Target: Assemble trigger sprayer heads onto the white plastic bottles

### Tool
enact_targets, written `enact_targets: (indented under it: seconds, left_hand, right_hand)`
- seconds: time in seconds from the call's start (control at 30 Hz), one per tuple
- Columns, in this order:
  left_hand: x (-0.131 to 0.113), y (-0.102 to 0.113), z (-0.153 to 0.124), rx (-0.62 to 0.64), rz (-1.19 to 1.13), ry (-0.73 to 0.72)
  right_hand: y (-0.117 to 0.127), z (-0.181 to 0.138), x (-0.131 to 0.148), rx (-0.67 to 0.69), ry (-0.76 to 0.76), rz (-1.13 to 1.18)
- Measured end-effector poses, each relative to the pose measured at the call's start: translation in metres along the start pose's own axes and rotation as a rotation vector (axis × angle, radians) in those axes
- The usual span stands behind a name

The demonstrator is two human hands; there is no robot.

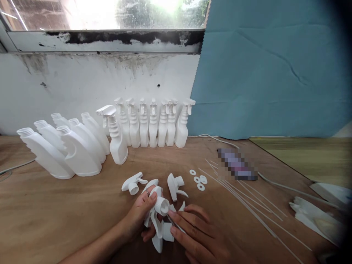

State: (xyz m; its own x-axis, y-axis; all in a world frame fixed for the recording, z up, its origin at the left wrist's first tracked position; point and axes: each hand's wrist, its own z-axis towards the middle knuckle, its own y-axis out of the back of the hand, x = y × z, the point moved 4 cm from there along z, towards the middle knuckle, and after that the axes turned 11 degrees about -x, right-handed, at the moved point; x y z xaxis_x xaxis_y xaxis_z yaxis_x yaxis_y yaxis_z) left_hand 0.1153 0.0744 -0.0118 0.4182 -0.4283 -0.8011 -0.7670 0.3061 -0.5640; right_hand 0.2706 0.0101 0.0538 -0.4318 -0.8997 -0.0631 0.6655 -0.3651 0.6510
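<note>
My left hand (141, 211) is closed around a white trigger spray head (162, 206), its round collar turned toward my right hand. My right hand (199, 234) comes in from the right with fingers bent around a slim greyish tool (176, 223) whose tip meets the collar; the tool's exact kind is hard to make out. More spray heads lie beneath and around my hands, partly hidden. One spray head (133, 183) rests on the wooden table left of them, another (176, 186) just beyond. Several flat white washers (200, 187) lie to the right.
Long thin white tubes (247, 205) spread across the table (90, 205) at right, near a blurred phone-like object (238, 165) and a cable (291, 187). Open-necked white bottles (79, 154) stand at left. Spray bottles with heads fitted (181, 128) line the wall.
</note>
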Motion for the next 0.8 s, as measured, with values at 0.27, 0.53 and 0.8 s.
enact_targets:
  seconds: [0.27, 0.53, 0.8]
  left_hand:
    - [0.004, 0.000, 0.000, 0.126, -0.079, -0.065]
    - [-0.011, 0.011, -0.001, -0.017, -0.018, -0.295]
    - [-0.030, 0.030, -0.009, -0.263, 0.196, -0.444]
  right_hand:
    - [-0.006, -0.002, 0.001, -0.041, -0.024, -0.012]
    - [0.011, -0.013, -0.020, -0.152, -0.070, -0.059]
    - [0.031, -0.030, -0.066, -0.300, -0.461, 0.090]
